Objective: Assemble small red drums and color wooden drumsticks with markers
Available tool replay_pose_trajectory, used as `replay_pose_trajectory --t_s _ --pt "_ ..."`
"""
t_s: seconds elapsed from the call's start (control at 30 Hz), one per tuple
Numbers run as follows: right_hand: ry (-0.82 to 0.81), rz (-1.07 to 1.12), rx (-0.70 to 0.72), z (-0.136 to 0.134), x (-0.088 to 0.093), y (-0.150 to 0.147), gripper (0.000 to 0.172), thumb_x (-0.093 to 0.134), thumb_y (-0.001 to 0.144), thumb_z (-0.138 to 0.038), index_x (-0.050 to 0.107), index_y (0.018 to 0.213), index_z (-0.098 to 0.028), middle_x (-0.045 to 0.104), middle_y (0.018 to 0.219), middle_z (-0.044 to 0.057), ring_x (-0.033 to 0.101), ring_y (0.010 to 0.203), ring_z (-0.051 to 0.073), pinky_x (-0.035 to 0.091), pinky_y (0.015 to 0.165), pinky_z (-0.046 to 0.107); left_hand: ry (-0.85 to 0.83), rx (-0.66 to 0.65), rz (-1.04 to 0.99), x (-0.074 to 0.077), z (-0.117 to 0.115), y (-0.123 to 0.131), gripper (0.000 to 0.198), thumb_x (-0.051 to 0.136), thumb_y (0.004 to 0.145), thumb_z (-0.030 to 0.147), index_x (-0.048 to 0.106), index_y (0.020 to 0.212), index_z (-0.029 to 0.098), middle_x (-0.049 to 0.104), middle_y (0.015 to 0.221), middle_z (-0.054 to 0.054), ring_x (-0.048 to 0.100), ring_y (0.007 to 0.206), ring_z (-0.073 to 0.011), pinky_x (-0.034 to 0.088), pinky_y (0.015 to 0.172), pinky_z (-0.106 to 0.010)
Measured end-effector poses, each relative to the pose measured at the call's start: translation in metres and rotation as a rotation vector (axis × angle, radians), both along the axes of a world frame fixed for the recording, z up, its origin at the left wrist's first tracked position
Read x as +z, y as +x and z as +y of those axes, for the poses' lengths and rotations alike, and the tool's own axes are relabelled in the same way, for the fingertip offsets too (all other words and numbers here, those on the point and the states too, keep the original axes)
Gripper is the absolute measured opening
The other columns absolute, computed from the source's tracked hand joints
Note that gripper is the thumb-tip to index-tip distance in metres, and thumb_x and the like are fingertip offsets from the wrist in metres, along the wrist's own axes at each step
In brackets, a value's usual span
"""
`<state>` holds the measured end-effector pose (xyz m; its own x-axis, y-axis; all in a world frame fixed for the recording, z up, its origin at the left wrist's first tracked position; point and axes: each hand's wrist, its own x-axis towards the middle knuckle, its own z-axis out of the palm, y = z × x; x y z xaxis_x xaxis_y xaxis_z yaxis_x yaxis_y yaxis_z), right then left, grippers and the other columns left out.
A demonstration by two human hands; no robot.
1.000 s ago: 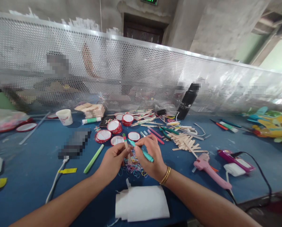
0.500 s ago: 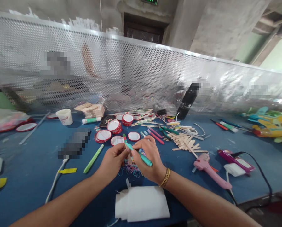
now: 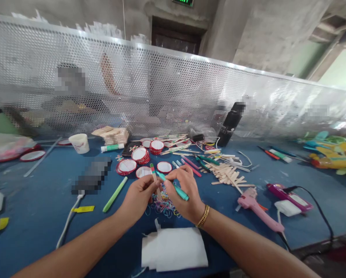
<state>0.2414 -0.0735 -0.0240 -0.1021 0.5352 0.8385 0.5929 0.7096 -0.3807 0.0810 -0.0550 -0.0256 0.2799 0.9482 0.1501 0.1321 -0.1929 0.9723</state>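
Observation:
Between its fingertips my left hand (image 3: 140,195) pinches a wooden stick (image 3: 153,172), upright, with green and red bands at its top. My right hand (image 3: 186,189) grips a teal marker (image 3: 180,192), its tip pointing up and left near the stick; whether they touch is unclear. Below the hands lies a pile of colourful rubber bands (image 3: 167,206), partly covered by my fingers. Red-rimmed white discs (image 3: 164,166) sit just beyond the hands. A light green marker (image 3: 115,194) lies left of my left hand.
A folded white cloth (image 3: 174,249) lies at the front edge. Wooden sticks (image 3: 226,172), a pink glue gun (image 3: 259,210) and a black bottle (image 3: 230,123) are at the right. A phone (image 3: 91,175) and paper cup (image 3: 79,143) stand left. A perforated metal screen (image 3: 167,85) runs behind.
The teal marker in my right hand has shifted slightly right, its tip drawn back from across the stick. The stick's coloured top shows more fully. My left hand has hardly moved.

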Motion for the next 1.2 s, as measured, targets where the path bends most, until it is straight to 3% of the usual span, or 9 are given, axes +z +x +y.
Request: replay_pose_trajectory --t_s 0.2,0.5,0.77,1.2 --pt "-0.015 -0.010 0.070 -0.0023 -0.0039 -0.0020 0.007 0.057 0.087 -0.016 0.055 0.087 -0.023 0.065 0.078 -0.004 0.063 0.074 0.014 0.035 0.098 0.043 0.014 -0.009 -0.029 -0.0016 0.0002 0.0001 0.034 0.061 0.079 0.048 0.052 0.063 0.019 0.045 0.058 0.005 0.040 0.052 -0.0100 0.033 0.049 -0.022" --pt "-0.036 -0.028 0.064 -0.0019 -0.0026 -0.0021 0.005 0.057 0.087 -0.018 0.056 0.086 -0.022 0.066 0.078 -0.003 0.064 0.075 0.014 0.035 0.097 0.042 0.017 -0.008 -0.008 -0.0023 0.0005 -0.0012 0.034 0.060 0.081 0.047 0.052 0.065 0.018 0.044 0.058 0.005 0.039 0.052 -0.0099 0.033 0.048 -0.022" --pt "0.000 -0.002 -0.024 0.0002 0.0000 0.0005 0.009 0.054 0.088 -0.017 0.055 0.081 -0.023 0.065 0.074 -0.003 0.059 0.069 0.015 0.039 0.088 0.042 0.011 -0.003 0.012 -0.0010 0.0011 -0.0010 0.032 0.060 0.082 0.048 0.061 0.075 0.017 0.050 0.065 0.003 0.041 0.056 -0.0108 0.035 0.049 -0.022" --pt "-0.018 -0.013 0.067 -0.0027 -0.0033 -0.0023 0.006 0.057 0.087 -0.017 0.055 0.086 -0.023 0.066 0.078 -0.003 0.064 0.075 0.015 0.036 0.097 0.043 0.021 -0.005 -0.029 -0.0026 -0.0002 -0.0006 0.034 0.061 0.080 0.046 0.051 0.063 0.019 0.045 0.058 0.005 0.040 0.052 -0.0102 0.034 0.048 -0.022"
